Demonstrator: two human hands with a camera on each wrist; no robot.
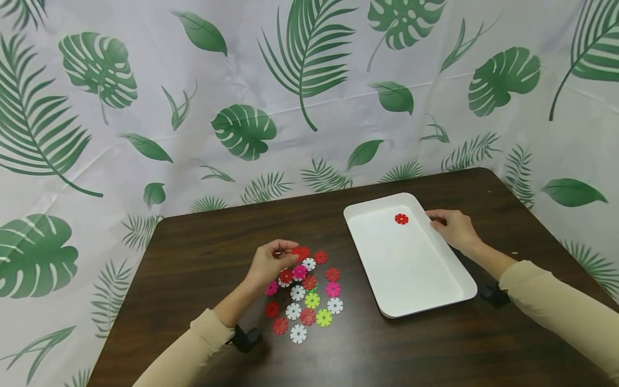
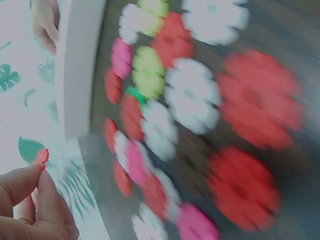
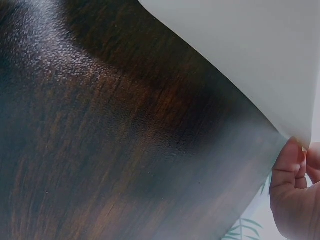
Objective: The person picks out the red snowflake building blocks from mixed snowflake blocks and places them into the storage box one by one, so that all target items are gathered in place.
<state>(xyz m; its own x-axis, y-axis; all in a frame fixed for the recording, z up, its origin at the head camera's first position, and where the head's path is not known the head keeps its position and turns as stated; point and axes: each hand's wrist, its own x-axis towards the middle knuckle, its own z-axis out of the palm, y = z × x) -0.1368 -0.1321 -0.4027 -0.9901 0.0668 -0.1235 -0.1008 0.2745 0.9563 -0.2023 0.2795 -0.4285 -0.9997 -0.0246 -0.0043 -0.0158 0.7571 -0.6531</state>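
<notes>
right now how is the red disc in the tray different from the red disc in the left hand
The red disc in the tray lies flat and alone on the white tray, touched by nothing; the red disc in the left hand is pinched by the left hand at the far edge of the pile of discs on the table. Both are red with notched edges.

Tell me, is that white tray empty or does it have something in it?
Nearly empty. The white tray holds a single red disc near its far end; the other discs lie on the table.
</notes>
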